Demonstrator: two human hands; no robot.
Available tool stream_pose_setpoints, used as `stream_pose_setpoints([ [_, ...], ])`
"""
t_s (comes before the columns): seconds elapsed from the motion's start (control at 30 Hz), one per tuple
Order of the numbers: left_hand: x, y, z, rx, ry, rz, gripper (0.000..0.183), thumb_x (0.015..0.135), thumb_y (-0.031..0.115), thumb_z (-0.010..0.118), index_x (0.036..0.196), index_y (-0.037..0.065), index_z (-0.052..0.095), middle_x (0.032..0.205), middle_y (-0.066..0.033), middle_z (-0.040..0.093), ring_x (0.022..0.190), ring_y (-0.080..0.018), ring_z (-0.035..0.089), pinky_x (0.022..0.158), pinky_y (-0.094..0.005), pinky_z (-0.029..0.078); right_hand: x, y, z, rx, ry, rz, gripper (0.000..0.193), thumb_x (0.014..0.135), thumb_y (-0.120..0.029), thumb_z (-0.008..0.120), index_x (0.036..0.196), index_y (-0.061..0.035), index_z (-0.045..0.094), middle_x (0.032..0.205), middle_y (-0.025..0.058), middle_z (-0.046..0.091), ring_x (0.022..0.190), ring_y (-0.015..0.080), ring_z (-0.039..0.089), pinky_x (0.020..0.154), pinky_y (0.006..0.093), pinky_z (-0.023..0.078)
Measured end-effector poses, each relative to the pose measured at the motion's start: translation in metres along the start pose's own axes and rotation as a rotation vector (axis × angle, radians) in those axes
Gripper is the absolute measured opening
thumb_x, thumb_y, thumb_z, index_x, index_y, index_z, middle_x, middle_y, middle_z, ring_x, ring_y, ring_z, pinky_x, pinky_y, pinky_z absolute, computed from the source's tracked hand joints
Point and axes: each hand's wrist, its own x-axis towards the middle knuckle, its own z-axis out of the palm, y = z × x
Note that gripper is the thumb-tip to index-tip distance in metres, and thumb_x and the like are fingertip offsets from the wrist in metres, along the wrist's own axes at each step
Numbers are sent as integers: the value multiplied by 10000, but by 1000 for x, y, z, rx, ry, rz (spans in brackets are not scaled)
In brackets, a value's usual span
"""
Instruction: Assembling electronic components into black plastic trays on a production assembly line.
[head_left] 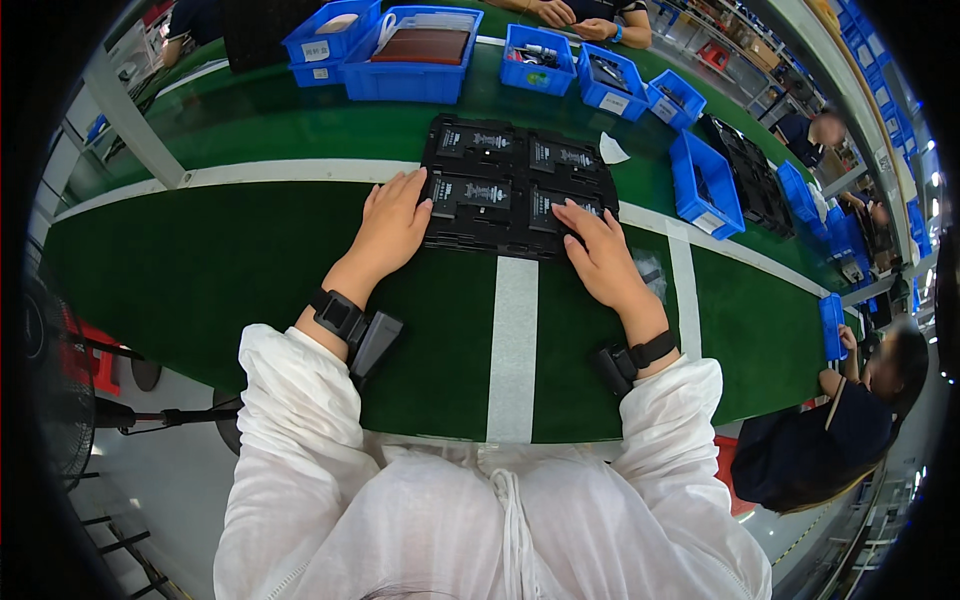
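Note:
A black tray (521, 188) lies on the green tabletop in front of me. Its compartments hold several flat black rectangular parts (471, 194) with pale printing, which look like battery packs. My left hand (392, 232) rests against the tray's left edge, fingers stretched out and thumb at the rim. Over the lower right compartment, my right hand (602, 262) has its fingers apart, the tips touching the part (544, 210) there. Neither hand lifts anything. The undersides of the fingers are hidden.
Behind the tray stand blue bins (410, 82) with assorted items, and another blue bin (697, 195) at its right. A white scrap (613, 149) and a clear plastic bag (650, 272) lie close by. Black trays (748, 180) sit farther right. Co-workers sit opposite and at right.

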Motion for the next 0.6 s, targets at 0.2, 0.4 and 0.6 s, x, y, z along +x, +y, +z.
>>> stream_pose_setpoints([
  [0.2, -1, -1, 2, 0, 0, -7, 415, 850, 200, 401, 1221, 19, 361, 1214, -187, 403, 1172, -309, 328, 989, -437, 196, 6, -7, -1, -175, -19, -50, 330, 823, -175, 435, 1118, -33, 484, 1166, 122, 482, 1155, 235, 379, 998, 453, 174],
  [0.4, -2, 0, 2, -4, 3, -5, 413, 849, 200, 402, 1219, 21, 363, 1212, -174, 410, 1172, -306, 328, 987, -438, 197, 2, -5, -2, -159, -17, -48, 334, 829, -167, 438, 1127, -20, 477, 1162, 138, 483, 1149, 238, 389, 995, 457, 174],
  [0.6, -1, 1, 0, -1, -8, -8, 412, 850, 201, 398, 1221, 24, 362, 1211, -169, 412, 1175, -304, 326, 987, -439, 196, 4, 10, 2, 370, 155, 7, 372, 814, -7, 398, 1184, 18, 383, 1209, 154, 441, 1127, 241, 425, 956, 285, 289],
])
